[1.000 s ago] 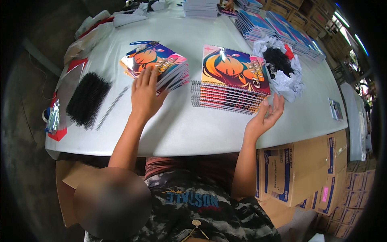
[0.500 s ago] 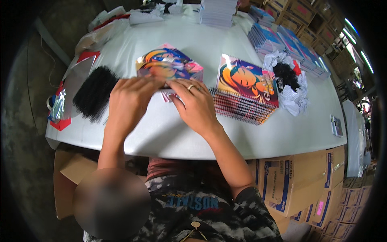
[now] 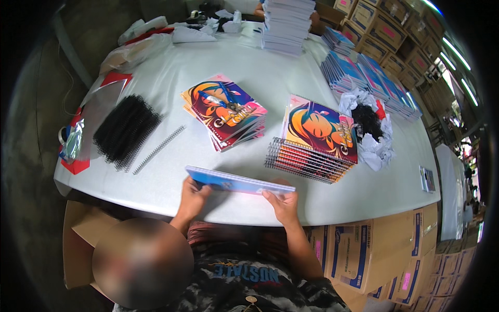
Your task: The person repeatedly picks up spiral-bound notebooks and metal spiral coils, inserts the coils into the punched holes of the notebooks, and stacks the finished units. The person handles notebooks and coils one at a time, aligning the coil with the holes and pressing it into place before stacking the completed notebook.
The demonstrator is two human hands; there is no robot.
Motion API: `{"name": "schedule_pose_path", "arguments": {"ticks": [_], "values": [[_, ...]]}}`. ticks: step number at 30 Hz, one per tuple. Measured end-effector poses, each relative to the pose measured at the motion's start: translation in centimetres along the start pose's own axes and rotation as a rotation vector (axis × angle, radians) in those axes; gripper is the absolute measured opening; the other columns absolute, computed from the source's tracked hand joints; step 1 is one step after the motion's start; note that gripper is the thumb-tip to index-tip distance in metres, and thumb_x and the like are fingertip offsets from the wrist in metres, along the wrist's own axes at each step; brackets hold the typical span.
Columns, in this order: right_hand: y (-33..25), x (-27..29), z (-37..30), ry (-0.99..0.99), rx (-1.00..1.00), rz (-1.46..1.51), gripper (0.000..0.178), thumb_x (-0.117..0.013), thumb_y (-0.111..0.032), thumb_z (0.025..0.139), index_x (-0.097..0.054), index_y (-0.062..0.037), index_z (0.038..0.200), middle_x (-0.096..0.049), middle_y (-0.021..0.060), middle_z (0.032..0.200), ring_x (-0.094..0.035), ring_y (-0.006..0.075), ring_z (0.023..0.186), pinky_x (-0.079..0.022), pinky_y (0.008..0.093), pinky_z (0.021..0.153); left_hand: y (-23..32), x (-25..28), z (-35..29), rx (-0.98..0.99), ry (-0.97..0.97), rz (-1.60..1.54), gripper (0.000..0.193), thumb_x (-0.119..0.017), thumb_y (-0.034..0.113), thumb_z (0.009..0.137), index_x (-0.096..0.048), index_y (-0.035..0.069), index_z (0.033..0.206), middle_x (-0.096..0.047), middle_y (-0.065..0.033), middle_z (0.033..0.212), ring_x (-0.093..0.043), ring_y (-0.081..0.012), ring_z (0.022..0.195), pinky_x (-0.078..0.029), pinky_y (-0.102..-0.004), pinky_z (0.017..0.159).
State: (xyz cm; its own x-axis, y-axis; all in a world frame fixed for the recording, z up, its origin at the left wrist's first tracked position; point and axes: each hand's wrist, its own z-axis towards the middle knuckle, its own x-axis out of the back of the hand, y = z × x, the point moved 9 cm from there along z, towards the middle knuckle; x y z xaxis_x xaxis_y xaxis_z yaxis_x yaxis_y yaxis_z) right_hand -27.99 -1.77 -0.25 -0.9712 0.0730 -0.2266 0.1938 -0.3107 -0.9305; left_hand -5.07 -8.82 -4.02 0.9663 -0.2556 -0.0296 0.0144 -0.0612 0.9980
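My left hand (image 3: 193, 197) and my right hand (image 3: 282, 204) grip a thin notebook (image 3: 236, 181) by its two ends, thumbs toward me. It is tilted nearly edge-on over the table's front part, showing its blue side. Beyond it lies a fanned stack of notebooks (image 3: 228, 122) with a colourful drawn face on the cover. Blue-handled pliers (image 3: 227, 97) and a small blue-and-white item rest on top. A loose black spiral coil (image 3: 159, 150) lies left of that stack, beside a heap of black coils (image 3: 127, 132). Spiral-bound notebooks (image 3: 317, 138) are piled at the right.
Crumpled paper with black scraps (image 3: 371, 130) sits right of the bound pile. Blue-covered notebooks (image 3: 345, 73) and a tall white stack (image 3: 287, 26) stand farther back. Plastic and red sheets (image 3: 101, 104) line the left edge. Cardboard boxes (image 3: 358, 255) are below the table's front right.
Both hands have come back toward me from the middle stack and moved apart, now with the notebook between them. The stack and the single coil are uncovered. The view has shifted slightly.
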Motion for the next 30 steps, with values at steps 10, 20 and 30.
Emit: {"name": "schedule_pose_path", "arguments": {"ticks": [10, 20, 30], "values": [[-2.2, -0.3, 1.3, -0.138, 0.014, -0.225, 0.022, -0.062, -0.001, 0.084, -0.064, 0.0023, 0.106, -0.068, 0.0116, 0.097, -0.062, 0.0140, 0.086, -0.048, 0.0251, 0.078, 9.5, 7.7, 4.9, -0.603, 0.644, 1.404, 0.022, -0.058, 0.008, 0.081, -0.056, 0.005, 0.103, -0.059, -0.0113, 0.093, -0.054, -0.0317, 0.089, -0.044, -0.0416, 0.079], [-3.8, -0.4, 2.9, -0.092, 0.159, -0.304, 0.026, -0.061, 0.002, 0.084, -0.061, 0.0045, 0.110, -0.066, 0.0126, 0.103, -0.060, 0.0117, 0.088, -0.048, 0.0233, 0.077, 13.1, 2.9, 2.8, -0.187, -0.299, 0.199, 0.026, -0.044, 0.026, 0.094, -0.052, 0.002, 0.091, -0.043, -0.0002, 0.068, -0.035, -0.0070, 0.059, -0.033, -0.0216, 0.056], [-4.0, -0.8, 3.2, -0.151, 0.117, -0.286, 0.027, -0.062, 0.003, 0.081, -0.061, 0.0048, 0.108, -0.066, 0.0119, 0.102, -0.061, 0.0124, 0.089, -0.048, 0.0232, 0.078, 10.5, 2.7, 4.0, -0.023, -0.217, 0.314, 0.040, -0.044, 0.040, 0.096, -0.051, 0.004, 0.077, -0.039, 0.0035, 0.060, -0.033, -0.0053, 0.056, -0.029, -0.0207, 0.051]]}}
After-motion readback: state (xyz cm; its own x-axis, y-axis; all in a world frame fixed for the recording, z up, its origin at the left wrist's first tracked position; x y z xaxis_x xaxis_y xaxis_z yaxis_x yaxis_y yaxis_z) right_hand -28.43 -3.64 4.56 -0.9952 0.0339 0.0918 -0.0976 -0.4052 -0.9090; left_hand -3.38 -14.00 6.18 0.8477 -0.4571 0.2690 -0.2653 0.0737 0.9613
